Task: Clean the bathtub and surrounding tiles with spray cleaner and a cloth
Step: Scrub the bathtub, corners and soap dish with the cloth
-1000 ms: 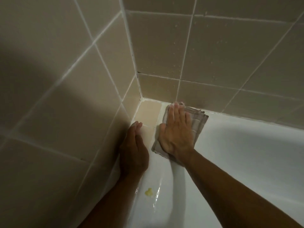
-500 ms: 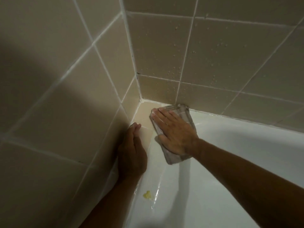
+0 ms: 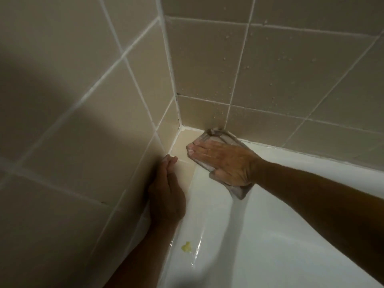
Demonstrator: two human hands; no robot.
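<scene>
Corner of a tiled bath alcove, seen from above.

Walls: beige tiles (image 3: 207, 59) with white grout, two walls meeting at a vertical seam in the upper centre of the frame. The right wall carries scattered water droplets; the left wall lies partly in shadow toward the left edge. A dark speck sits on the seam where a grout line crosses it.

Ledge: small beige tiled ledge (image 3: 182, 148) at centre, tucked into the corner between the walls and the tub.

Tub (image 3: 270, 235): white, glossy, wet-looking, filling the lower right of the frame; its rim runs along the foot of both walls. A small yellow blob (image 3: 186, 247) lies on the rim at lower centre, well apart from the cloth.

Cloth (image 3: 220, 135): grey-brown, folded, lying at centre where the ledge meets the rim, its far edge touching the right wall.

Right hand (image 3: 224, 163): flat on the cloth, fingers straight and together, pointing toward the corner, pressing it down; not curled round it.

Left hand (image 3: 166, 196): lower centre, laid against the left wall beside the ledge, fingers straight, holding nothing.
</scene>
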